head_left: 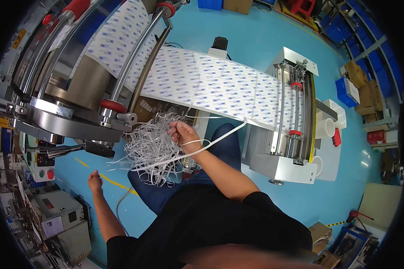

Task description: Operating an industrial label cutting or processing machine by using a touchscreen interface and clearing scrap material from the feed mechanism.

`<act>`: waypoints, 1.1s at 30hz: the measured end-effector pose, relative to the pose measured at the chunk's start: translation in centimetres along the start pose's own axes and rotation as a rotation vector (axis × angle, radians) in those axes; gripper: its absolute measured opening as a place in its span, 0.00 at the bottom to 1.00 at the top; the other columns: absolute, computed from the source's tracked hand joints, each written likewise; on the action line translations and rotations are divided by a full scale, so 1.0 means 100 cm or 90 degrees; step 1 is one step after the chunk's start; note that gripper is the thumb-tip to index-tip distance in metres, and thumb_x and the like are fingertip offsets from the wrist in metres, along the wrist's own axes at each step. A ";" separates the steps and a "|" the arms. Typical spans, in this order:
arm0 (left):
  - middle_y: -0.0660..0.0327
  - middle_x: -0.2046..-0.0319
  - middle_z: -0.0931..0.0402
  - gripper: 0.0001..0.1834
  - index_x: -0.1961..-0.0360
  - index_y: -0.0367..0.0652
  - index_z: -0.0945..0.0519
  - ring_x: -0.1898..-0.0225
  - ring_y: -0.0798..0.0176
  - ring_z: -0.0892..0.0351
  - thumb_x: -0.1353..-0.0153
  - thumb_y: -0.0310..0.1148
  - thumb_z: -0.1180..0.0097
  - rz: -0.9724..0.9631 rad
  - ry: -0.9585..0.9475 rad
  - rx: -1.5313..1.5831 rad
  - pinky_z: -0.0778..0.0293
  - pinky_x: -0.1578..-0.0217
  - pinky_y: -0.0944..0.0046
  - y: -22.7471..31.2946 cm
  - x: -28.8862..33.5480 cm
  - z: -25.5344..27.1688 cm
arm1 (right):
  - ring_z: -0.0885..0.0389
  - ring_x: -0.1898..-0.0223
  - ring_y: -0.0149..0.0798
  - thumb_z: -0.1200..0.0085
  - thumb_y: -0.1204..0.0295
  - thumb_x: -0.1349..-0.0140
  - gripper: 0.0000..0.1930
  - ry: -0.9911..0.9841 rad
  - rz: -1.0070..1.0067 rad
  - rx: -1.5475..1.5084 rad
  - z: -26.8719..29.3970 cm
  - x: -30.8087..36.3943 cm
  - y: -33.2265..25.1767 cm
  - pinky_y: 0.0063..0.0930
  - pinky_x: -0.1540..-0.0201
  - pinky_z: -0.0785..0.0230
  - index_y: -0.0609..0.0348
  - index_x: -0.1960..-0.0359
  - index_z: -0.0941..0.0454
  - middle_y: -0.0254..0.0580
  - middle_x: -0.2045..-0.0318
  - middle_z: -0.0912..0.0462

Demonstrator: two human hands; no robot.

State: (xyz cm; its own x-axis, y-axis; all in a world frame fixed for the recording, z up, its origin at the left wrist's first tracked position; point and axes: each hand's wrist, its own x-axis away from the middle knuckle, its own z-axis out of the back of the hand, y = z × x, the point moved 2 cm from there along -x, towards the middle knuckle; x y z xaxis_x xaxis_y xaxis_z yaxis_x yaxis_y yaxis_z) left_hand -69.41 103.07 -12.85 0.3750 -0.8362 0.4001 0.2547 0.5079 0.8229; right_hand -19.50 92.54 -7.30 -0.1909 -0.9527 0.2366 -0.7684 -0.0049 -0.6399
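A large tangle of thin white strips [152,152] hangs below a printed sheet web [211,85] stretched between two machine ends. In front of the tangle's right side is my right hand [185,136], its fingers curled closed; whatever they may grip cannot be made out. One long white strip [226,135] runs from the web's near edge across my right wrist toward the lower left. Lower left, apart from the tangle, my left hand [94,181] is closed with fingers curled in. Loose strip ends trail toward it, but any contact is unclear.
A metal roller unit [76,107] with red collars stands at the left, and a second roller unit [292,121] at the right. Under the left unit is a control box with push buttons [46,174]. White paper rolls [324,128] stand at the far right, near blue bins [347,92].
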 end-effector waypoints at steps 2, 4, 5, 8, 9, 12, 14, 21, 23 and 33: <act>0.68 0.83 0.32 0.13 0.77 0.44 0.29 0.86 0.75 0.37 0.40 0.39 0.45 0.014 0.024 0.011 0.43 0.90 0.73 0.006 -0.024 0.032 | 0.28 0.73 0.25 0.58 0.60 0.32 0.17 -0.012 -0.006 0.008 -0.027 -0.015 0.018 0.18 0.67 0.34 0.62 0.55 0.28 0.37 0.67 0.21; 0.62 0.81 0.28 0.13 0.75 0.40 0.25 0.83 0.68 0.31 0.40 0.38 0.45 -0.048 0.065 -0.007 0.34 0.84 0.67 0.015 -0.057 0.071 | 0.28 0.72 0.25 0.59 0.60 0.32 0.17 -0.029 -0.013 0.012 -0.068 -0.030 0.031 0.18 0.67 0.34 0.62 0.55 0.28 0.36 0.66 0.21; 0.62 0.81 0.28 0.13 0.75 0.40 0.25 0.83 0.68 0.31 0.40 0.38 0.45 -0.045 0.061 -0.005 0.34 0.84 0.67 0.018 -0.063 0.068 | 0.28 0.72 0.25 0.59 0.60 0.32 0.17 -0.038 -0.017 0.025 -0.081 -0.037 0.038 0.17 0.67 0.34 0.61 0.55 0.28 0.36 0.66 0.21; 0.52 0.71 0.22 0.10 0.65 0.37 0.21 0.68 0.54 0.22 0.40 0.33 0.46 -0.425 0.064 -0.379 0.28 0.64 0.60 0.115 -0.009 -0.009 | 0.29 0.72 0.24 0.58 0.59 0.32 0.17 -0.035 -0.025 0.061 -0.106 -0.059 0.060 0.17 0.66 0.34 0.60 0.55 0.27 0.34 0.65 0.22; 0.52 0.69 0.22 0.10 0.66 0.36 0.21 0.70 0.54 0.23 0.40 0.33 0.47 -0.436 0.034 -0.375 0.28 0.66 0.60 0.132 0.019 -0.025 | 0.29 0.72 0.23 0.58 0.58 0.33 0.18 -0.043 -0.049 0.087 -0.118 -0.055 0.068 0.16 0.67 0.34 0.60 0.54 0.27 0.34 0.65 0.22; 0.53 0.71 0.25 0.07 0.67 0.38 0.22 0.67 0.50 0.25 0.43 0.32 0.44 -0.529 -0.173 -0.350 0.30 0.64 0.58 0.192 0.108 -0.096 | 0.29 0.73 0.23 0.57 0.60 0.33 0.16 -0.116 -0.077 0.169 -0.126 -0.043 0.090 0.17 0.68 0.34 0.59 0.55 0.25 0.31 0.65 0.22; 0.52 0.68 0.24 0.08 0.66 0.39 0.22 0.63 0.50 0.26 0.45 0.31 0.43 -0.700 -0.196 -0.302 0.31 0.62 0.57 0.212 0.127 -0.132 | 0.29 0.74 0.23 0.57 0.65 0.34 0.13 -0.132 -0.148 0.176 -0.136 -0.035 0.099 0.18 0.69 0.35 0.60 0.58 0.24 0.30 0.68 0.22; 0.53 0.75 0.24 0.15 0.67 0.39 0.21 0.72 0.51 0.25 0.40 0.41 0.49 -0.475 -0.568 -0.235 0.31 0.68 0.59 0.249 0.166 -0.234 | 0.24 0.60 0.34 0.54 0.70 0.37 0.12 -0.239 -0.167 0.428 -0.123 -0.046 0.120 0.30 0.56 0.31 0.62 0.56 0.25 0.43 0.61 0.21; 0.59 0.77 0.24 0.16 0.63 0.38 0.21 0.74 0.65 0.27 0.38 0.40 0.52 -0.383 -0.621 -0.257 0.32 0.69 0.65 0.235 0.150 -0.246 | 0.26 0.65 0.31 0.54 0.70 0.39 0.11 -0.203 -0.193 0.452 -0.116 -0.048 0.109 0.27 0.60 0.32 0.59 0.58 0.24 0.39 0.66 0.21; 0.72 0.83 0.35 0.15 0.62 0.39 0.19 0.80 0.79 0.39 0.36 0.40 0.51 -0.276 -0.576 -0.017 0.42 0.78 0.75 0.240 0.144 -0.236 | 0.26 0.73 0.28 0.51 0.70 0.37 0.13 0.096 -0.226 -0.097 -0.002 -0.001 0.038 0.21 0.69 0.32 0.59 0.52 0.28 0.41 0.60 0.21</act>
State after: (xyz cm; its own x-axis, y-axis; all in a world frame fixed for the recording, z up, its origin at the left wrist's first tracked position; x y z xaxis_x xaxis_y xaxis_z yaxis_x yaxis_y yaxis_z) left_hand -36.86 108.06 3.16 -0.5712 -0.7872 0.2325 0.2319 0.1169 0.9657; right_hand -22.49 92.69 -9.62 0.0229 -0.8448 0.5346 -0.8825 -0.2684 -0.3862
